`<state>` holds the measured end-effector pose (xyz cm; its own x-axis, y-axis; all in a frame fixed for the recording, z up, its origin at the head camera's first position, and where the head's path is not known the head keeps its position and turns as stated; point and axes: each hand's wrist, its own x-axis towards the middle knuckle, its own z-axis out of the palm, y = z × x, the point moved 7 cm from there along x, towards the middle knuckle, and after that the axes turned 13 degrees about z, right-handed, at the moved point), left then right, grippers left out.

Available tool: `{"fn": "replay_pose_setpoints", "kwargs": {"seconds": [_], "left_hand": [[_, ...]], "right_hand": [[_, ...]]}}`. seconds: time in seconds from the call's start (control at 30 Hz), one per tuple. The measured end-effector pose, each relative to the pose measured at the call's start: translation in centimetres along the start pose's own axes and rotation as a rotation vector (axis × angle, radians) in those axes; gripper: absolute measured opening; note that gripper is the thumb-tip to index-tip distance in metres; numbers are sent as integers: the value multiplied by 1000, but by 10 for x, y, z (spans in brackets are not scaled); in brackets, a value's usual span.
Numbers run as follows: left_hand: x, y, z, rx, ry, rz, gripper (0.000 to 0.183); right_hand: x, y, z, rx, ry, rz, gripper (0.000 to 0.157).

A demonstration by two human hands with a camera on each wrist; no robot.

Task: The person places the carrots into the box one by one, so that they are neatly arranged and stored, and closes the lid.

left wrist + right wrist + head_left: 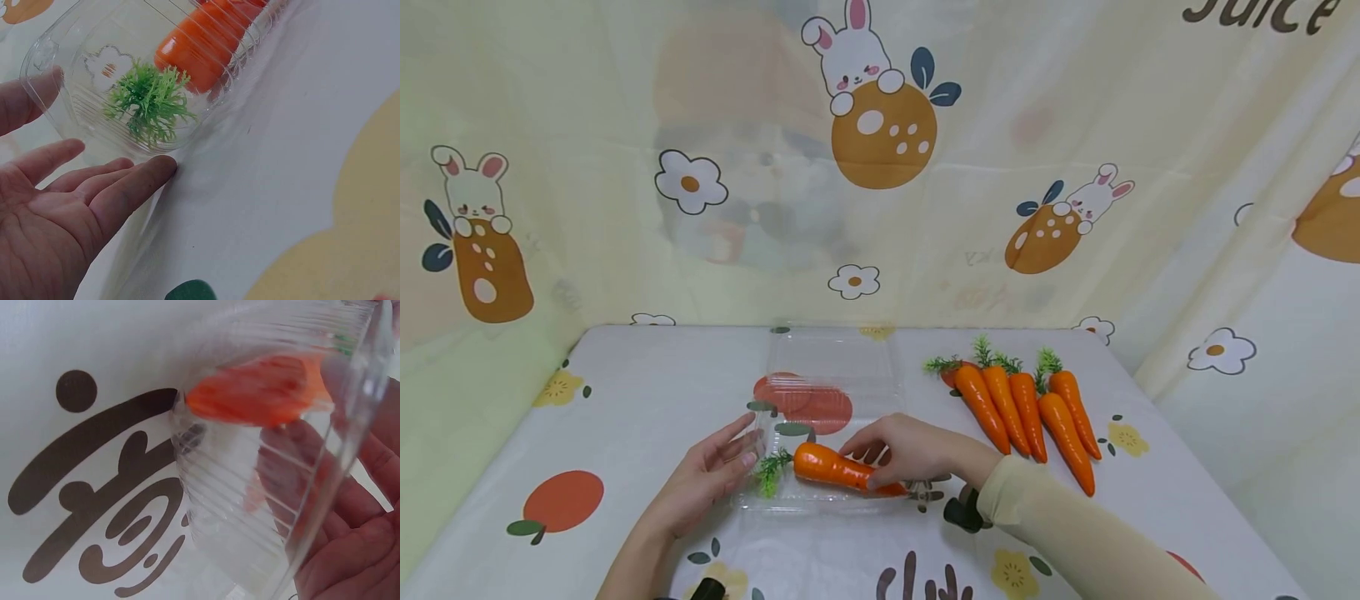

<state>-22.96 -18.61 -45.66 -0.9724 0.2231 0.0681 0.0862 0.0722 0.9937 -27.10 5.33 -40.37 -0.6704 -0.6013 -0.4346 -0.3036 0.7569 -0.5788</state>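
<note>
A clear plastic clamshell box (880, 503) lies on the table with its lid (831, 354) folded back. One orange toy carrot (822, 464) with a frilly green top (771, 473) lies lengthwise along the box's near side, top to the left. My right hand (917, 450) reaches into the box and pinches this carrot near its thin end between thumb and fingers. In the right wrist view, the carrot (250, 394) shows blurred through the ribbed wall. At the box's left end my left hand (711, 467) touches the plastic, its fingers (134, 187) loosely extended.
Several more orange carrots (981, 406) with green tops lie side by side at the right of the table. A printed cloth (647, 400) covers the table, and a curtain (760, 242) with rabbit prints hangs behind it.
</note>
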Motion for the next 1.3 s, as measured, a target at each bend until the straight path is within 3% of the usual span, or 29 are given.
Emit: {"fn": "replay_pose_setpoints", "kwargs": {"seconds": [0.3, 0.63, 1.13, 1.3], "left_hand": [[0, 0, 0, -5, -1, 7, 70], [0, -1, 0, -2, 3, 4, 70], [0, -2, 0, -13, 2, -16, 70], [0, -1, 1, -9, 4, -21, 70]], "right_hand": [[-7, 4, -12, 6, 60, -27, 42], [-34, 13, -43, 146, 161, -98, 42], [-84, 67, -85, 246, 403, -85, 43], [-105, 93, -96, 301, 467, -25, 43]]}}
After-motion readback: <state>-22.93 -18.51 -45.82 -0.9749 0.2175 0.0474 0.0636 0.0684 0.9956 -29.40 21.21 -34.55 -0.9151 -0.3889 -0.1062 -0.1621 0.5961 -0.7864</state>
